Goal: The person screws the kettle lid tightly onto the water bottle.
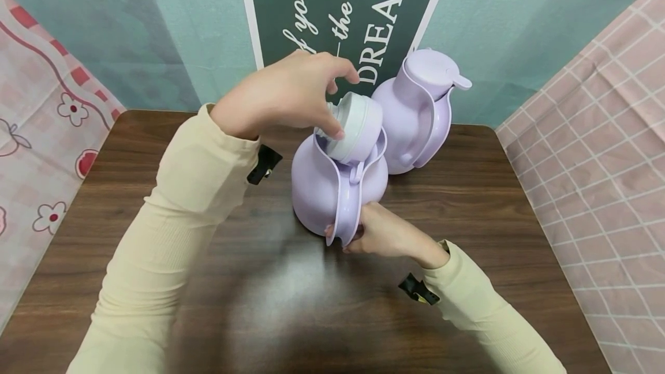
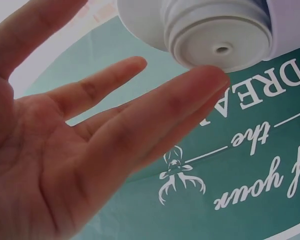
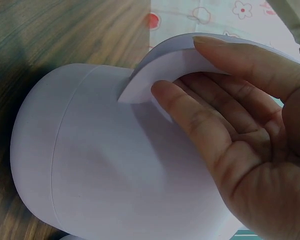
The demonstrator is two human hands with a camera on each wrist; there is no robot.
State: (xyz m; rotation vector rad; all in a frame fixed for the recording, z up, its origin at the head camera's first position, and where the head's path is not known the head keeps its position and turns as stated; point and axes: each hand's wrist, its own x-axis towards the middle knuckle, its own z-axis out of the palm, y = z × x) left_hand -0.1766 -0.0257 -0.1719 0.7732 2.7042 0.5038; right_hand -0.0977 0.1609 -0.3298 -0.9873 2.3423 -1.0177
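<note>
A lilac thermos jug [image 1: 317,189] stands on the table with its handle [image 1: 348,212] towards me. In its mouth, the white-and-lilac lid [image 1: 358,131] sits tilted. The left wrist view shows the lid's white stopper [image 2: 220,47], a small hole in its end. Over the lid is my left hand [image 1: 291,94], fingers spread and fairly straight; one fingertip overlaps the stopper, and contact is hard to judge. My right hand [image 1: 387,232] grips the handle low down. In the right wrist view, thumb and fingers [image 3: 200,120] lie on both sides of the handle.
A second lilac jug [image 1: 405,114], its lid on, stands just behind and to the right. A dark green lettered banner [image 1: 332,16] hangs at the back. Patterned cloths [image 1: 47,149] line the sides of the brown wooden table [image 1: 249,305].
</note>
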